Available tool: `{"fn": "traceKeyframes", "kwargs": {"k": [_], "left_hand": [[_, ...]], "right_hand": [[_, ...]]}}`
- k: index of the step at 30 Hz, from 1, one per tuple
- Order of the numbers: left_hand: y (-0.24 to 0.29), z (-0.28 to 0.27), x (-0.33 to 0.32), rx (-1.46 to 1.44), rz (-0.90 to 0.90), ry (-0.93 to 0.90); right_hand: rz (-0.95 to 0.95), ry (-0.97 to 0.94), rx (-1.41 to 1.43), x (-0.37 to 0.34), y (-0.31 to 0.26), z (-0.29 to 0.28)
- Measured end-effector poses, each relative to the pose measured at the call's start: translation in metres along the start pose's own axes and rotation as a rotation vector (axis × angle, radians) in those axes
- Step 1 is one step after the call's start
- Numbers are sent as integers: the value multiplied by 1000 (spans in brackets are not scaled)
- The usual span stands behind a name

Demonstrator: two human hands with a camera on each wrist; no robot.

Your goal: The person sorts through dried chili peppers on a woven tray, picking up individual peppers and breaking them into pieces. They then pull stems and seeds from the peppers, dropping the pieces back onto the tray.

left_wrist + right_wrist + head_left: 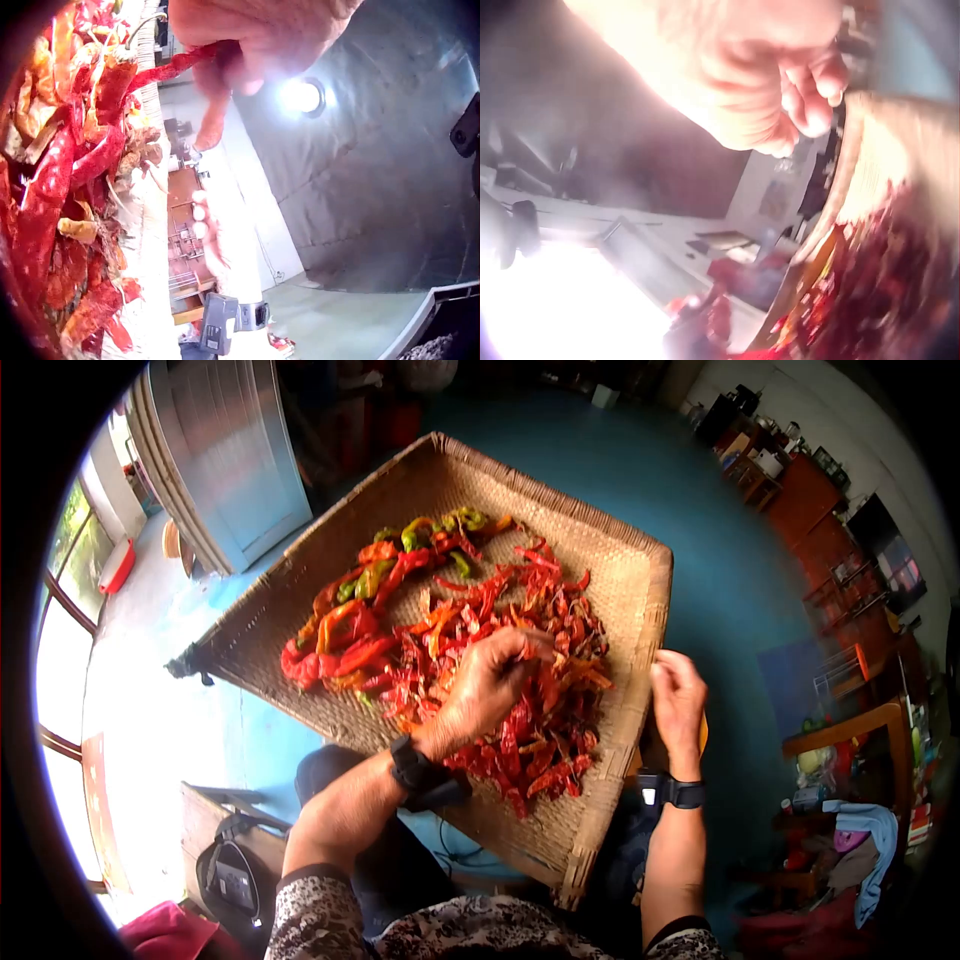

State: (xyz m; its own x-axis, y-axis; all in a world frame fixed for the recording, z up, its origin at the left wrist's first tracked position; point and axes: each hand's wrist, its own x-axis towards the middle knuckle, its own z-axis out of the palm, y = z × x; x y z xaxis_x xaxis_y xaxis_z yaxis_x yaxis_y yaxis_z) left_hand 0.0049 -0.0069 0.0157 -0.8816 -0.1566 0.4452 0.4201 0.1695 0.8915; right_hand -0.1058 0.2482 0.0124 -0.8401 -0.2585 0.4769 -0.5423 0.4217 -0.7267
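Left hand (490, 678) pinches a red pepper (176, 66); right hand (680, 698), loosely curled and seemingly empty, could bump the adjacent basket (652, 585), spilling loose peppers (515, 750).

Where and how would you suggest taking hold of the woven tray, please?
I would take the woven tray by its thick bound rim on the right side, coming from outside, where the right hand hovers. The raised wall there should give the grip a firm edge, and a strip of bare weave separates it from the peppers.
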Motion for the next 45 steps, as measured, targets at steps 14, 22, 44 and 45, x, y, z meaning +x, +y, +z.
{"fn": "traceKeyframes", "kwargs": {"k": [14,22,44,45], "left_hand": [[0,7,-3,-260,-100,50],[11,-1,0,-177,-354,106],[11,13,-7,-316,-113,-165],[12,12,-6,-316,-116,-167]], "right_hand": [[-49,-423,269,-18,-62,71],[125,63,172,17,8,-14],[-221,-416,255,-28,-83,85],[-210,-445,301,-24,-79,82]]}}
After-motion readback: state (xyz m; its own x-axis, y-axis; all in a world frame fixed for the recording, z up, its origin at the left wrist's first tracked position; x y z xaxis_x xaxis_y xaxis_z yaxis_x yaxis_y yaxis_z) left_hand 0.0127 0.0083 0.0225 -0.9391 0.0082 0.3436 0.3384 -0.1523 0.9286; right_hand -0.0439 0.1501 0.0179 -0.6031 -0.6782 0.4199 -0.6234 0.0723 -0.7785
